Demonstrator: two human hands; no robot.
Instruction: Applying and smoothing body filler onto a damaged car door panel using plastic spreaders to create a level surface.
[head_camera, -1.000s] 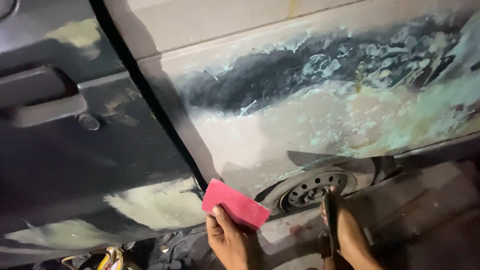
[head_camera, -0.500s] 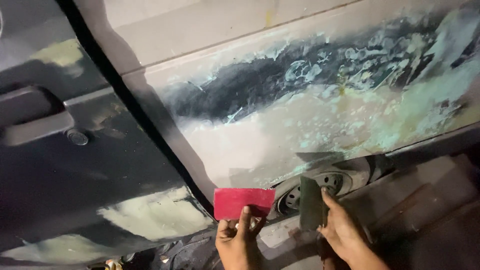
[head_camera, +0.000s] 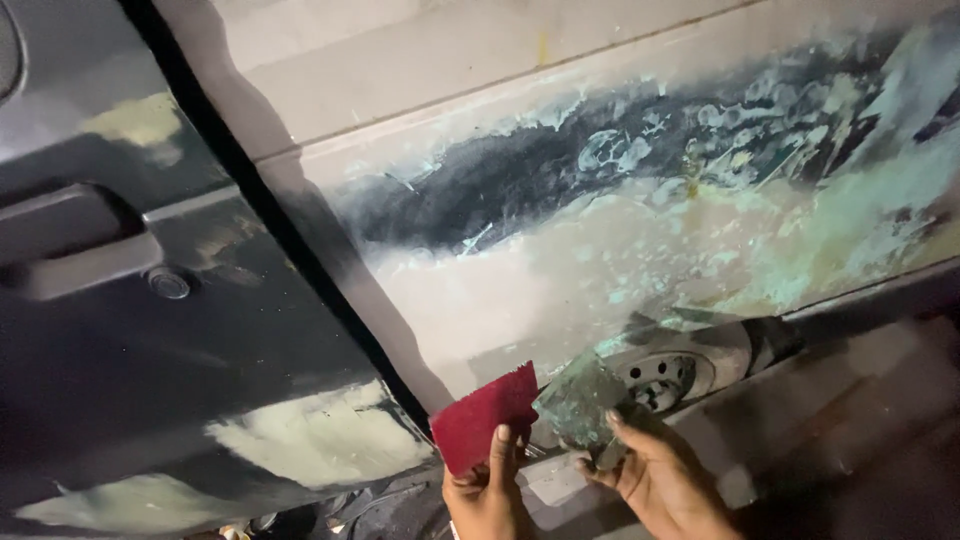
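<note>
My left hand (head_camera: 487, 490) holds a red flat spreader (head_camera: 483, 416) by its lower edge, near the bottom of the car's side panel (head_camera: 560, 260). My right hand (head_camera: 655, 480) grips a flat greenish-grey putty-smeared blade (head_camera: 580, 402), its edge almost touching the red spreader. Both tools are held just in front of the lower edge of the panel, which is covered with pale and greenish filler and has a dark sanded streak across it.
A dark car door (head_camera: 130, 330) with a handle (head_camera: 75, 260) and a keyhole (head_camera: 168, 283) fills the left; pale filler patches (head_camera: 310, 440) sit low on it. A wheel with a steel rim (head_camera: 670, 370) shows below the panel. Dim floor (head_camera: 850, 430) lies at the right.
Both hands have risen toward the panel. The right hand's blade has turned from edge-on to face-on and moved close to the red spreader.
</note>
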